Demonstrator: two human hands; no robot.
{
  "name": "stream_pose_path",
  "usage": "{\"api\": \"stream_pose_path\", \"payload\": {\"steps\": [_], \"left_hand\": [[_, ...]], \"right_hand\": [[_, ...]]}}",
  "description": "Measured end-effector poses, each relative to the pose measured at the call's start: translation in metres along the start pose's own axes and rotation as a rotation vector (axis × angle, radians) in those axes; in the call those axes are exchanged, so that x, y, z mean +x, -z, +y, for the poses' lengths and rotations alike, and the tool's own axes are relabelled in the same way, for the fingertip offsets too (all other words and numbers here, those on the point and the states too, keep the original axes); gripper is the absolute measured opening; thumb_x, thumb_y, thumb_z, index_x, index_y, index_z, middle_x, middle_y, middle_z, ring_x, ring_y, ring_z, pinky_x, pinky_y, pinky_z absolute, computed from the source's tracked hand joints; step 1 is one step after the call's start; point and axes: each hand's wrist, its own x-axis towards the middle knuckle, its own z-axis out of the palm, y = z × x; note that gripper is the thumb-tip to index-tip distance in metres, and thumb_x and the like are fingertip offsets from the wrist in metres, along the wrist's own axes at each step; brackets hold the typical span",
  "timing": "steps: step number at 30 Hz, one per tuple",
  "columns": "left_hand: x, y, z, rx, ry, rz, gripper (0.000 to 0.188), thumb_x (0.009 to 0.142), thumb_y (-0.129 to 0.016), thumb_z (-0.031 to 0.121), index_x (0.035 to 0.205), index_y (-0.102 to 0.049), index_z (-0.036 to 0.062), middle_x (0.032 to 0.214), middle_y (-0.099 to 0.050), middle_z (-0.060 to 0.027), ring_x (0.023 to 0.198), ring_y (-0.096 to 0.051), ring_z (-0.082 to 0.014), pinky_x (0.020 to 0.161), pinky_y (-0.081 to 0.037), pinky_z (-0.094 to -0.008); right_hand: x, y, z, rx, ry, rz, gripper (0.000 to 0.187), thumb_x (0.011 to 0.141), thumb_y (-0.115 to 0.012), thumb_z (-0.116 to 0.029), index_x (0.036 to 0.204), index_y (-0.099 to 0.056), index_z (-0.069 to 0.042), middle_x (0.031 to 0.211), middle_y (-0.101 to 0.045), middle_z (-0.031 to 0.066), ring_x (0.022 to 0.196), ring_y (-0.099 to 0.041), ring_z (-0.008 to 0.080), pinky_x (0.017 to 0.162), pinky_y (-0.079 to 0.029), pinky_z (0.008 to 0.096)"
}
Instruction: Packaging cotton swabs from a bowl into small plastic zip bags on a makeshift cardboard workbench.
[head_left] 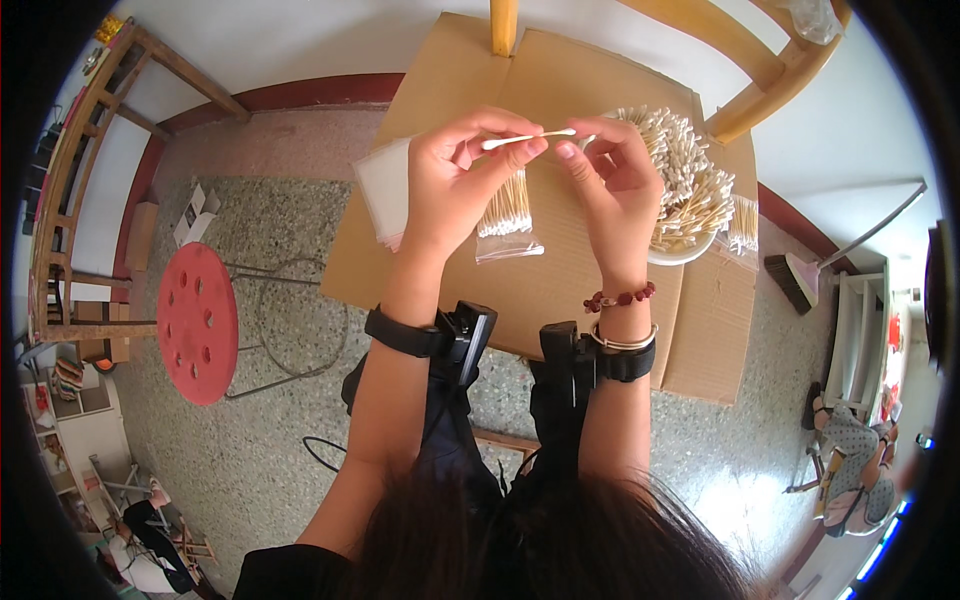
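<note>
My left hand [455, 175] pinches a cotton swab [550, 134] between thumb and forefinger, its white tips showing on both sides. Close to the swab's right tip is my right hand [618, 185], fingers curled toward the thumb; a small white bit shows between them, too small to name. Below the left hand lies a clear plastic bag of cotton swabs [508, 212] on the cardboard [580, 290]. Beside the right hand a white bowl [685, 254] is heaped with loose cotton swabs [690, 165], partly hidden by that hand.
Flat clear bags [385, 190] lie at the cardboard's left edge, and another swab bag [743, 225] at its right. A wooden chair [770, 70] stands behind. A red round stool [197, 323] is on the left, a broom [795, 280] on the right. Another person [860, 465] sits far right.
</note>
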Motion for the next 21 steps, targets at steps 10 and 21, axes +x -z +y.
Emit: {"api": "stream_pose_path", "payload": {"steps": [10, 21], "left_hand": [[-0.001, 0.007, 0.0, -0.191, 0.075, -0.055, 0.012, 0.082, -0.069, 0.006, 0.093, -0.064, 0.0038, 0.089, -0.064, -0.0075, 0.07, -0.053, -0.0107, 0.062, -0.043, -0.0239], [-0.001, 0.012, -0.004, 0.225, 0.345, -0.1, 0.025, 0.07, -0.08, 0.011, 0.077, -0.057, 0.0028, 0.079, -0.06, -0.002, 0.074, -0.059, -0.013, 0.064, -0.047, -0.0247]], "right_hand": [[-0.001, 0.0, -0.006, 0.196, -0.107, -0.041, 0.012, 0.082, -0.069, -0.003, 0.093, -0.065, 0.0, 0.092, -0.061, 0.0026, 0.074, -0.054, 0.0053, 0.065, -0.043, 0.0189], [0.0, 0.004, -0.003, 0.294, -0.204, 0.044, 0.009, 0.089, -0.06, -0.009, 0.093, -0.059, -0.002, 0.083, -0.06, 0.0018, 0.073, -0.053, 0.0057, 0.062, -0.04, 0.0198]]}}
